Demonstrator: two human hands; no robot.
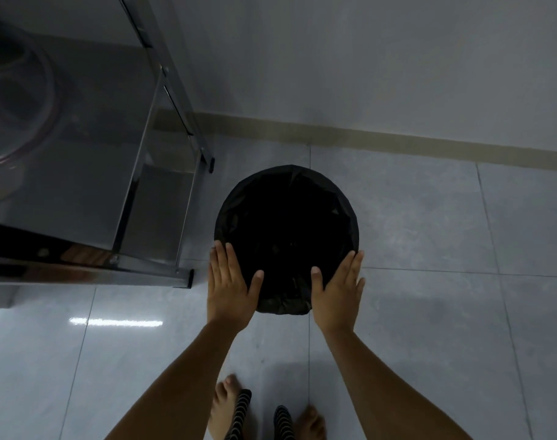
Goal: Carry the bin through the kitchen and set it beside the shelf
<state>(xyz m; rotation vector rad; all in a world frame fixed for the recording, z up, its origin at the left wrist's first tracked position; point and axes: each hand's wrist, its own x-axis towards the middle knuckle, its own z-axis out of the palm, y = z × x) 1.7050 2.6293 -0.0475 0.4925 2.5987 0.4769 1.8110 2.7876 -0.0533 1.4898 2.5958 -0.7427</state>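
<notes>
A round bin (286,230) lined with a black bag is seen from above, over the grey tiled floor just right of the steel shelf (134,198). My left hand (229,290) lies flat against the bin's near-left side, thumb on the rim. My right hand (337,293) mirrors it on the near-right side, thumb also on the rim. The bin is clamped between my two palms. Whether its base touches the floor is hidden.
The shelf's legs (188,277) stand close to the bin's left. A glass bowl (14,100) sits on the shelf's top. A white wall with a beige skirting (397,141) runs behind the bin. My feet in striped sandals (261,417) are below.
</notes>
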